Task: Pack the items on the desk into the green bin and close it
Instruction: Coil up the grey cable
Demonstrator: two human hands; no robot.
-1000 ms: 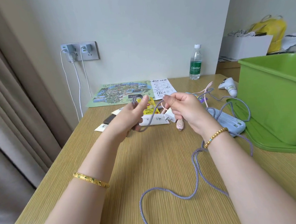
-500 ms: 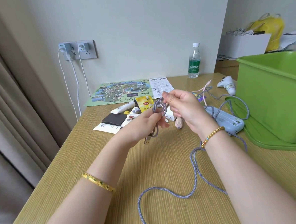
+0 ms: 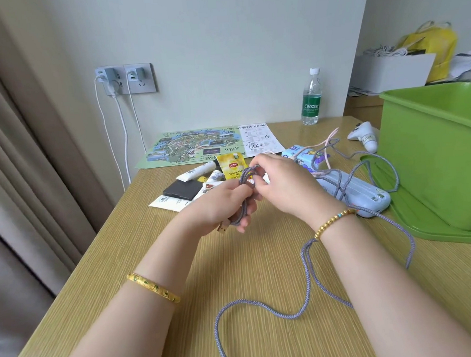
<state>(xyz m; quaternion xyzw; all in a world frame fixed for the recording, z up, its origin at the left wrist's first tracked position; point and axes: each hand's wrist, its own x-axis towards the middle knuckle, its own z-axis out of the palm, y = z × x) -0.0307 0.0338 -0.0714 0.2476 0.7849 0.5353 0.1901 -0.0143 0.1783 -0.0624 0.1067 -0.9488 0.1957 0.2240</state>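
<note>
A person's two hands meet above a wooden table, seen from a head-worn camera. The left hand has its fingers curled around a small bundle of folded grey braided cable, with the plug end poking out below the palm. The right hand pinches a loop of the same cable at the top of the bundle. Most of the cable is loose, trailing across the table toward the viewer and back past a pale blue device. The green bin stands open at the right edge, on what looks like its lid; its inside cannot be seen. Still lying on the table are a map leaflet, a yellow tea packet, small tubes and cards, a white controller and a water bottle. Packing appears to be at an early stage, with nearly everything left and the bin not yet closed.
</note>
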